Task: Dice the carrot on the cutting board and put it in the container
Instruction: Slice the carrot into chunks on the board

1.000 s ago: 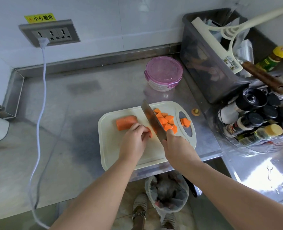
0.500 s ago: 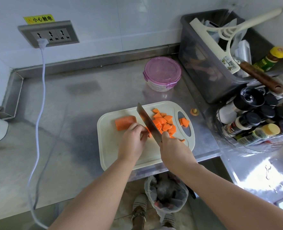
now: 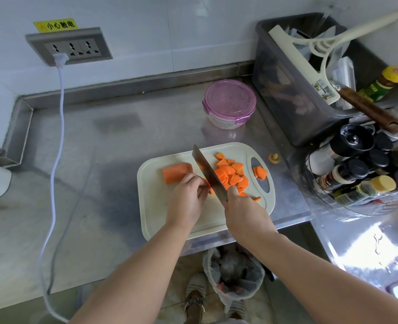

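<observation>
Head view, looking down on a steel counter, where I watch two bare hands work over a pale cutting board. The left hand is curled, its fingertips pinning a small carrot strip that they mostly hide. The right hand is wrapped round the handle of a knife. The blade stands just to the right of those fingertips and runs diagonally, from the near right toward the far left. An uncut carrot chunk lies just beyond the left hand, its long axis across the board, left to right. A heap of diced pieces sits to the right of the blade. The container, its pink lid on, stands beyond the board, nearer the right hand. I judge that the next cut depends on the blade staying clear of the left fingertips, which are very close to it.
</observation>
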Motion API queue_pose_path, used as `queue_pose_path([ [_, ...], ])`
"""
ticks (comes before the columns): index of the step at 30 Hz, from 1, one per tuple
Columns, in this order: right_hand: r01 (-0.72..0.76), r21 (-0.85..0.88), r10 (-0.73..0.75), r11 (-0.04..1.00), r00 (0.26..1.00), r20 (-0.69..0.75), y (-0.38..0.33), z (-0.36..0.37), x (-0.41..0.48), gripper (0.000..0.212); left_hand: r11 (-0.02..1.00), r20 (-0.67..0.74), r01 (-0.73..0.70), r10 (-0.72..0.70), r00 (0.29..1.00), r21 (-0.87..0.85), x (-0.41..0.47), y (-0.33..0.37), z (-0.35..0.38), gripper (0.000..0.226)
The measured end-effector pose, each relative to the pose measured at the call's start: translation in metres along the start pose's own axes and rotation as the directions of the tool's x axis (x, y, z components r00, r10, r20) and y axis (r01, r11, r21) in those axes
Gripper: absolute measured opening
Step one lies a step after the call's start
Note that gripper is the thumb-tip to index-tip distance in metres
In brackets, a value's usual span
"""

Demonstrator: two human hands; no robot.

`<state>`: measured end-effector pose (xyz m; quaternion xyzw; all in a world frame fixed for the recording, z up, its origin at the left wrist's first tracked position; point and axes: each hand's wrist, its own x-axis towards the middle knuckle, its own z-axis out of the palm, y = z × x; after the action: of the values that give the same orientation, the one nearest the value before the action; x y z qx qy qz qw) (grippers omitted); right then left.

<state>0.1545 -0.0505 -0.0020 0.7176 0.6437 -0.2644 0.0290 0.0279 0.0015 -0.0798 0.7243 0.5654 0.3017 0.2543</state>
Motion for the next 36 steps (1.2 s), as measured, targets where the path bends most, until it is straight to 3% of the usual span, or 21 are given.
queue_pose_path([
  [19,-0.053,-0.047,0.055,0.998,0.997,0.047,-0.005,0.006,0.010,0.028,1.000,0.002,-0.009,0.009,1.000,-0.007,0.000,-0.005,0.003,0.003],
  [24,-0.057,-0.168,0.077,0.984,0.991,0.111,-0.005,0.014,0.017,0.060,0.999,0.000,-0.032,0.032,1.000,-0.009,0.000,-0.006,0.003,0.005],
  [32,-0.109,-0.007,0.109,0.994,0.991,0.083,-0.003,0.024,0.029,0.059,0.999,-0.001,-0.044,0.044,0.999,0.017,0.001,-0.005,0.002,0.001],
  [36,-0.088,0.003,0.087,0.996,0.992,0.086,0.006,0.019,0.029,0.027,0.998,0.006,-0.047,0.046,0.999,0.036,0.001,-0.004,0.001,0.002],
])
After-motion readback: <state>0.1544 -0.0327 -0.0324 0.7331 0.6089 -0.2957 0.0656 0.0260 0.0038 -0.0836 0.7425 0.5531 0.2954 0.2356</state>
